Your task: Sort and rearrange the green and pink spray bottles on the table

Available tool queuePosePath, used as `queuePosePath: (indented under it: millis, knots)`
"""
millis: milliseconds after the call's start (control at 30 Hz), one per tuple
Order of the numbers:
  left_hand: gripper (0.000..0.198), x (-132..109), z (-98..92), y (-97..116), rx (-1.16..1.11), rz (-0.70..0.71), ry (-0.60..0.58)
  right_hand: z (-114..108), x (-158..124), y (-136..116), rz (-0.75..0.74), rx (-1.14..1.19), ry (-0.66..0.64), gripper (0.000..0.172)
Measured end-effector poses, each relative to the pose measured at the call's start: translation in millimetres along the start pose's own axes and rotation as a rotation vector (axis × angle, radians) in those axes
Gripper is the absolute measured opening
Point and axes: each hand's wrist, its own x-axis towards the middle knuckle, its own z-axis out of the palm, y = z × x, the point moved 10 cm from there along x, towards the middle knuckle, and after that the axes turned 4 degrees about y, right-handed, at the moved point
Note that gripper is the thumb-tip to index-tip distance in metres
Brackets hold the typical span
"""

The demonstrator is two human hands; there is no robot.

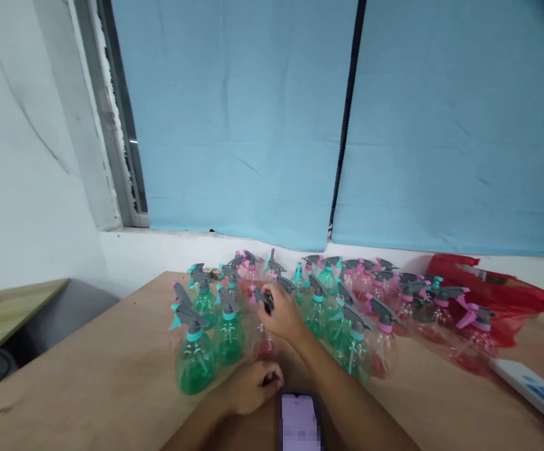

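Several small spray bottles stand crowded on a wooden table (88, 376), green ones (195, 360) with teal collars at the left and middle, pink ones (384, 347) at the right. My right hand (282, 316) reaches forward and is closed on the grey trigger head of a clear pink spray bottle (263, 341) in the middle of the group. My left hand (254, 387) rests on the table just in front of that bottle, fingers curled near its base; whether it grips anything is unclear.
A phone (300, 421) with a lit screen lies at the table's front edge between my forearms. A red plastic bag (497, 291) lies at the back right, a white flat object (534, 391) at the right edge. Another table (9, 313) stands at left.
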Motion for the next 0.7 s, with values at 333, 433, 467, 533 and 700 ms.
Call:
queuePosePath:
  millis: [333,433,467,533,700]
  knots:
    - [0.019,0.2,-1.0,3.2,0.019,0.012,-0.005,32.6,-7.2,29.8,0.241,0.585,-0.045,0.025]
    - [0.018,0.2,-0.4,3.9,0.008,0.015,-0.008,37.3,-13.7,41.8,0.312,0.631,-0.037,0.016]
    - [0.018,0.1,-0.6,3.8,0.005,0.013,-0.007,39.6,-16.8,46.7,0.351,0.651,-0.039,0.016]
    - [0.017,-0.4,-1.3,4.3,0.003,0.012,-0.004,43.3,-23.9,57.5,0.445,0.669,-0.038,0.016]
    - [0.017,-1.2,-2.7,5.6,-0.009,0.003,-0.003,39.2,-30.3,66.1,0.504,0.624,-0.015,0.005]
